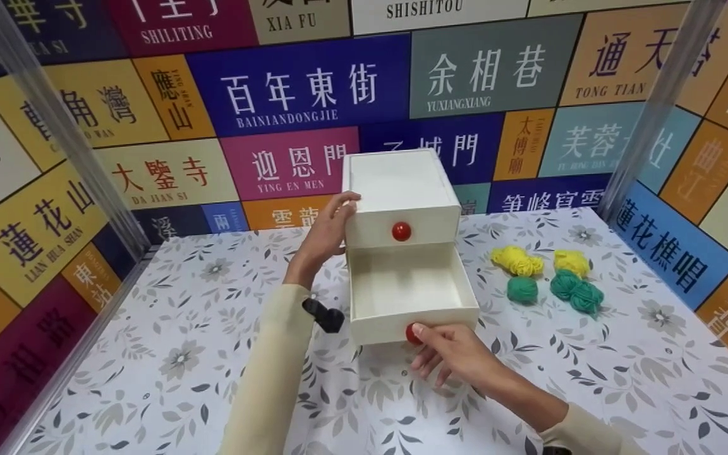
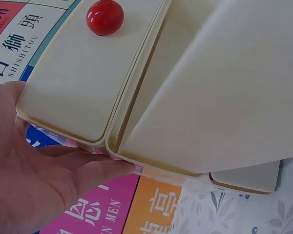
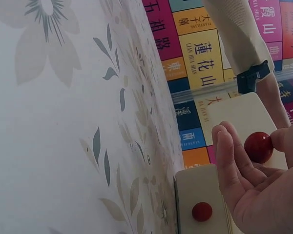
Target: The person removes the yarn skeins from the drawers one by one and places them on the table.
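Note:
A white drawer box (image 1: 395,180) with red round knobs stands on the table. Its top drawer (image 1: 370,229) is closed, and the drawer below it (image 1: 411,278) is pulled out, with nothing seen inside. My left hand (image 1: 329,230) grips the box at its upper left edge, fingers over the top and thumb along the side. My right hand (image 1: 455,354) pinches the red knob (image 3: 259,147) of the pulled-out drawer by thumb and finger, the other fingers loose below. A lower drawer with its own knob (image 3: 202,211) shows in the right wrist view.
To the right of the box lie yellow yarn bundles (image 1: 517,261) and green yarn balls (image 1: 522,290). A floral cloth (image 1: 181,354) covers the table. Behind stands a wall of colourful signs (image 1: 301,88), with clear upright posts (image 1: 661,101) at the sides.

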Action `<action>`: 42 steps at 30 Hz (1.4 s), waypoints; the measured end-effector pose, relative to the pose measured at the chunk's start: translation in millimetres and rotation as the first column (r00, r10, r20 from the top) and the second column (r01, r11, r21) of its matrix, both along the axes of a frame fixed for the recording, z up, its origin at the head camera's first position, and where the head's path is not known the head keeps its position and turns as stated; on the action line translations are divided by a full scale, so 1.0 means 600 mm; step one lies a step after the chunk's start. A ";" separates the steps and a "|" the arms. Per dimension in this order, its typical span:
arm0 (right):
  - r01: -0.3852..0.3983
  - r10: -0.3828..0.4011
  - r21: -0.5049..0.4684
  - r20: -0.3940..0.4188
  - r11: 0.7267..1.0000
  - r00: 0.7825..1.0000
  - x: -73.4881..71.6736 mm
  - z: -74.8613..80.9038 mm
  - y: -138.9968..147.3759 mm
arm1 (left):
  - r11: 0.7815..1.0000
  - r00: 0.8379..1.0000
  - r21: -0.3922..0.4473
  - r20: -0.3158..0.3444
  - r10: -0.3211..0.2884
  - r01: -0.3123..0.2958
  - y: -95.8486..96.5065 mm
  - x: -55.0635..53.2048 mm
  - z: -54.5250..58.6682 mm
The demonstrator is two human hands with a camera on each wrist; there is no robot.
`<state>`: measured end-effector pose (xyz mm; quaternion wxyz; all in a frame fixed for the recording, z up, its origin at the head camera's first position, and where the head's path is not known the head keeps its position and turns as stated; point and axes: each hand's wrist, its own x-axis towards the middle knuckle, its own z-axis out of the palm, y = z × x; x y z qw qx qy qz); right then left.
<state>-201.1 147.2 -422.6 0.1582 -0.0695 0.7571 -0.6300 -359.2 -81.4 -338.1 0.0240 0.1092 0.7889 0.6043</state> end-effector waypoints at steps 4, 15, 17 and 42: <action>0.022 -0.022 -0.011 0.006 1.000 1.000 -0.010 -0.002 0.000 | 1.000 1.000 0.005 -0.003 -0.001 0.001 0.001 0.000 0.000; 0.036 -0.036 -0.013 -0.003 0.999 0.999 -0.028 -0.007 -0.004 | 1.000 1.000 -0.002 -0.007 0.000 0.000 0.000 -0.001 -0.001; 0.037 -0.037 -0.010 -0.004 0.999 0.999 -0.030 -0.007 -0.004 | 1.000 1.000 -0.002 -0.005 0.000 0.000 0.000 -0.001 -0.001; 0.066 -0.069 -0.059 -0.049 0.996 0.996 -0.064 -0.010 -0.013 | 1.000 1.000 0.021 0.013 0.002 -0.003 0.002 -0.001 -0.002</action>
